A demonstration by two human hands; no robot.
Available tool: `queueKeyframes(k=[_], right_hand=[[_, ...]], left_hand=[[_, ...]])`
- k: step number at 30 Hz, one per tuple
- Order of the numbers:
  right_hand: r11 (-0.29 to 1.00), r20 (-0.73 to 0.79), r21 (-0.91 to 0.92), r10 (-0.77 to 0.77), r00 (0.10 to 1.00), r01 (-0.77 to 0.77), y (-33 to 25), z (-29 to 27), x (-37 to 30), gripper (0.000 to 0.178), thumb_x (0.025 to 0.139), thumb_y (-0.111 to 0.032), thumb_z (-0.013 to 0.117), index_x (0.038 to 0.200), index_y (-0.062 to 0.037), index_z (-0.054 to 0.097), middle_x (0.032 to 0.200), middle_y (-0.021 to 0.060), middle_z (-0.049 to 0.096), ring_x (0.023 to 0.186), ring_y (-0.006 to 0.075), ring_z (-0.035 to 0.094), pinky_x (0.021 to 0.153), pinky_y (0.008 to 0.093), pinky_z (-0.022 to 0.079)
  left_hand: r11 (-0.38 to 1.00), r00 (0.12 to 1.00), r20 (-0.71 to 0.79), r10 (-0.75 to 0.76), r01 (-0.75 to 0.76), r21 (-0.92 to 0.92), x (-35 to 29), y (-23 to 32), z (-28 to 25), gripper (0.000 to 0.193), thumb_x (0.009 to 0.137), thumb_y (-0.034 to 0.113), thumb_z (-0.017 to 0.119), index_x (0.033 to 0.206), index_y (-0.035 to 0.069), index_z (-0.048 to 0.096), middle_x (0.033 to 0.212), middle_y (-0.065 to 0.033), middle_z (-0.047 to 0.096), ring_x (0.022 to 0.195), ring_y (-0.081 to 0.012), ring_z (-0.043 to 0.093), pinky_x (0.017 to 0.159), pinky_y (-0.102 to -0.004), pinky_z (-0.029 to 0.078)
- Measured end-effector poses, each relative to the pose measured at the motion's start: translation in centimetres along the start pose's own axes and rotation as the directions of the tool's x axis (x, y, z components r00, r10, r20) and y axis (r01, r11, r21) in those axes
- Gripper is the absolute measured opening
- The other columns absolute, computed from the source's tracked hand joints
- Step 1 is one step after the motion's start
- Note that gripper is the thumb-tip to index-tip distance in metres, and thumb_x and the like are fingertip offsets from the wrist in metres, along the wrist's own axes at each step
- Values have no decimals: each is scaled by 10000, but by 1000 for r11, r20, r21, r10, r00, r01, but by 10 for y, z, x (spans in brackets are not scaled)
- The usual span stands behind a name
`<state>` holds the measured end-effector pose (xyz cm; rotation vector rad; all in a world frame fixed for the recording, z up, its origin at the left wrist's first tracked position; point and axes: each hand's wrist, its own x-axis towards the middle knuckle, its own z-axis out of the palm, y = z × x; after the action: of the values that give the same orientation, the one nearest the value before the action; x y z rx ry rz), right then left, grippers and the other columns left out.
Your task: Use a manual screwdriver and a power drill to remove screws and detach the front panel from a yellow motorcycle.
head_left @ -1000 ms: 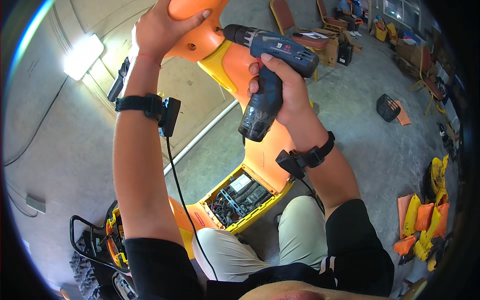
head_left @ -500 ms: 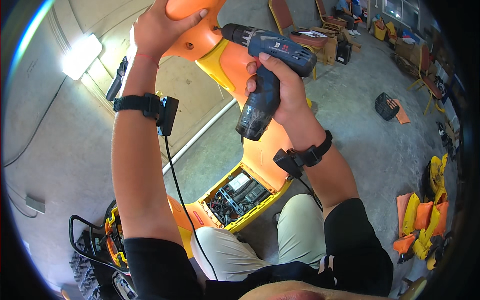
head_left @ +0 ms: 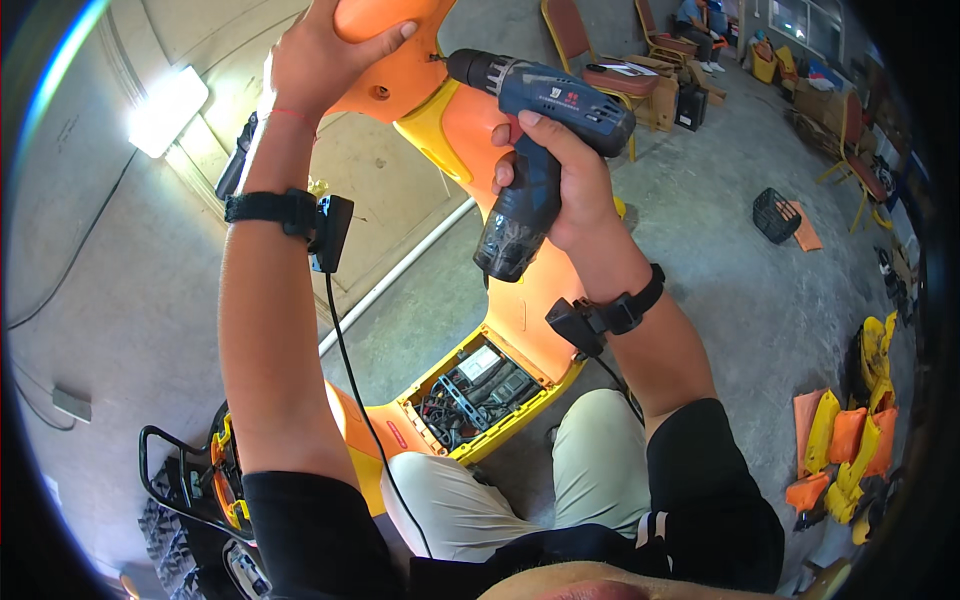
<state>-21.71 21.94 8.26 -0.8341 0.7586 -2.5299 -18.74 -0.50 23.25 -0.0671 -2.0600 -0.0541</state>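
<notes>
My right hand (head_left: 583, 190) grips a dark blue cordless drill (head_left: 562, 100) by its handle, index finger near the red trigger. The drill lies nearly level, its chuck pointing left. Its bit reaches a small hole near the edge of an orange scooter panel (head_left: 385, 65); how deep it sits is too small to tell. My left hand (head_left: 315, 60) holds that panel from the left, thumb across its face and the other fingers partly hidden. A yellow trim piece (head_left: 435, 130) runs below the panel. Another screw hole shows beneath my left thumb.
Between my knees and the scooter's front lies an open yellow compartment (head_left: 480, 395) full of wiring. A cable hangs along my left forearm. At right are orange and yellow parts (head_left: 840, 450) and a black basket (head_left: 774, 214). Chairs (head_left: 600, 70) and a seated person are farther back.
My left forearm has shifted slightly to the left. The drill stays at the same hole, and both hands keep their hold.
</notes>
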Motion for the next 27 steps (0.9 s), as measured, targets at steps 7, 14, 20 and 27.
queueKeyframes(k=[7,14,20,27], right_hand=[[1000,31,4,4,1000,-5,-5,-6,3,199,911,-192,673,1056,-77,601,874,84,644,626,202,643,600,338,530],[999,39,28,38,998,-39,-6,-10,4,178,911,-199,674,1043,-97,612,865,51,645,614,179,637,593,326,532],[999,48,40,32,998,-34,-8,-11,5,157,908,-193,674,1022,-99,619,851,54,641,612,182,635,596,330,526],[997,28,41,65,997,-66,-5,-13,6,147,910,-189,672,1010,-97,615,835,56,636,609,178,633,591,327,527]], left_hand=[[838,655,-543,525,-284,466,-18,5,10,590,781,378,819,1264,122,599,1012,-55,683,982,-248,643,849,-394,526],[859,882,-4,471,-458,231,-48,29,39,218,816,196,744,1012,110,707,976,-20,621,947,-257,593,822,-429,490],[808,915,-35,401,-336,484,-47,48,49,229,824,236,705,1030,135,714,916,-24,592,913,-234,582,794,-391,485],[768,928,9,371,-313,559,-49,47,55,224,778,200,685,994,157,725,886,-12,574,913,-222,575,785,-371,486]])
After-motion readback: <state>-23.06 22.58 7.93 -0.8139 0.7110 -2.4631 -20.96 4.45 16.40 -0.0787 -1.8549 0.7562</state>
